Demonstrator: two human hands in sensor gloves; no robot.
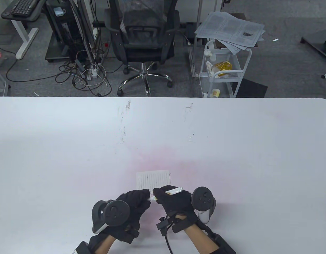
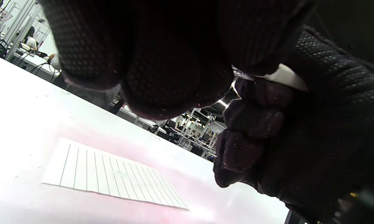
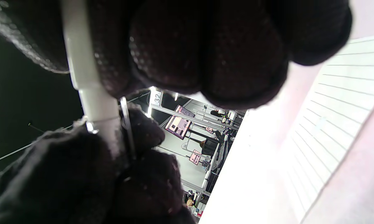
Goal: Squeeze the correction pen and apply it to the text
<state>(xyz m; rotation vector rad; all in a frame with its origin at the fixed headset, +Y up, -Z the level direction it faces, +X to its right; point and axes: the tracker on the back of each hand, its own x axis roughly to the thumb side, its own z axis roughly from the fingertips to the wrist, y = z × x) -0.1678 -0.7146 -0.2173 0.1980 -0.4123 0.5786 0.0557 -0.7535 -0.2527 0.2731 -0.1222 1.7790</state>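
A small lined sheet of paper [image 1: 153,179] lies on the white table [image 1: 73,148], just beyond both hands; it also shows in the left wrist view [image 2: 112,174] and the right wrist view [image 3: 336,102]. My right hand [image 1: 172,202] grips the white correction pen [image 1: 173,190], its rear end pointing right and its front end toward the left hand. My left hand [image 1: 135,202] pinches the pen's front end, where a clear cap with a clip [image 3: 126,137] shows in the right wrist view. Both hands are held together near the paper's near edge.
The table's far edge [image 1: 163,98] has an office chair [image 1: 143,39] and a white cart [image 1: 223,68] behind it. Faint scuff marks [image 1: 123,124] lie mid-table.
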